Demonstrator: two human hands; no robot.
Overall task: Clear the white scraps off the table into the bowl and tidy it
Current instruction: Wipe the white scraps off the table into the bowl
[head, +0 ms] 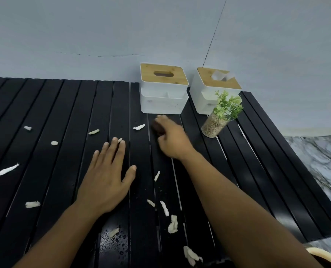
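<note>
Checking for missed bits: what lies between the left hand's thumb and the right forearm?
One small white scrap on the black slats, touching neither left hand nor right forearm; head view.

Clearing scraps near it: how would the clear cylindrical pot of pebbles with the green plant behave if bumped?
The clear cylindrical pot looks packed with pebbles, so probably heavy and steady. Pushed over the black slatted table, its base may catch on gaps.
</note>
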